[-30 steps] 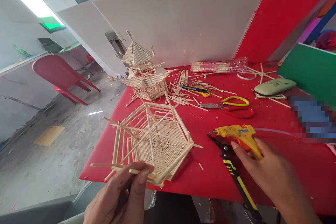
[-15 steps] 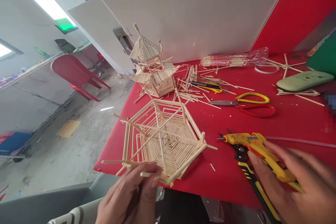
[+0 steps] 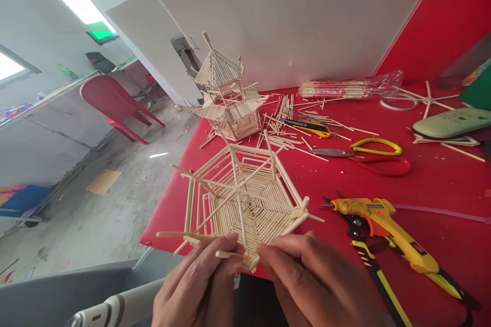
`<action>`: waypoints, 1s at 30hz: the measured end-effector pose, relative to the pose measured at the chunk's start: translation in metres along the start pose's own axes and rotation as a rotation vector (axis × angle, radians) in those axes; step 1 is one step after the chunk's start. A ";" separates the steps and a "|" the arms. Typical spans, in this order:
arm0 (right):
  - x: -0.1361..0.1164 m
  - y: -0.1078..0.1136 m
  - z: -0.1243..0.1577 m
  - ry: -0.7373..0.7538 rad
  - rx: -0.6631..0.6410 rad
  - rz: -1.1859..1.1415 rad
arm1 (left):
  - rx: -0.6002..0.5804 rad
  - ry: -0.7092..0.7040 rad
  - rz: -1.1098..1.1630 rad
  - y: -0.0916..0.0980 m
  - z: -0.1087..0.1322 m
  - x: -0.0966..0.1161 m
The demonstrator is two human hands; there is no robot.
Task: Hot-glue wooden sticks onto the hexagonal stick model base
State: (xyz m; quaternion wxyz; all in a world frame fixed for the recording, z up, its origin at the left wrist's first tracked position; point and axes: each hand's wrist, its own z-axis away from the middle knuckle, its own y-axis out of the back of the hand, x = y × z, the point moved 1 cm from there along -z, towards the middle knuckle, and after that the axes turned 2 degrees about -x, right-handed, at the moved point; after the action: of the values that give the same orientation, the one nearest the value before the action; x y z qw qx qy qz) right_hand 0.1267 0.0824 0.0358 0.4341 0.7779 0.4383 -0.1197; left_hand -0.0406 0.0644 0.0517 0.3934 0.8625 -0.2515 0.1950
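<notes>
A hexagonal frame of thin wooden sticks (image 3: 282,173), with crossed sticks over a ringed stick base, rests at the red table's near edge. My left hand (image 3: 201,278) pinches its near-left corner, where stick ends poke out past the fingers. On the near-right side, my right hand (image 3: 303,276) closes thumb and fingers on the frame close to the same corner. Both sets of fingertips partly hide the joint there. To the right, a yellow hot glue gun (image 3: 399,227) with a small red light lies over black-and-yellow pliers (image 3: 378,276).
A stick-built pagoda (image 3: 226,99) stands behind the frame. Loose sticks, a utility knife (image 3: 307,126), scissors (image 3: 360,155), a bag of sticks (image 3: 341,89) and a green case (image 3: 452,122) lie on the red table (image 3: 326,179). A red chair (image 3: 115,102) stands on the floor at left.
My right hand has left the glue gun, now lying on the table, and moved left to the frame's near corner. My left hand keeps its grip there. The view has shifted slightly.
</notes>
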 end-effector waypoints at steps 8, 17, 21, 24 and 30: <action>-0.006 -0.002 -0.018 -0.004 -0.080 -0.157 | -0.160 -0.191 0.112 0.002 -0.008 -0.006; -0.017 -0.012 -0.018 -0.071 -0.164 -0.197 | -0.165 -0.221 0.329 -0.002 -0.013 -0.008; -0.018 -0.015 -0.018 -0.119 -0.163 -0.207 | -0.170 -0.182 0.298 0.005 -0.003 -0.016; -0.018 -0.017 -0.016 -0.113 -0.126 -0.198 | -0.232 -0.121 0.277 0.007 0.010 -0.026; -0.017 -0.021 -0.014 -0.109 -0.103 -0.197 | -0.287 -0.199 0.268 0.000 0.021 -0.041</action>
State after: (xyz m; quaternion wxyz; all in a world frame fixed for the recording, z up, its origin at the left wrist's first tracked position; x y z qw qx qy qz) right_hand 0.0977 0.0886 0.0422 0.4829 0.7002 0.4937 -0.1814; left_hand -0.0706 0.0593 0.0166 0.4560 0.7716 -0.4265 0.1217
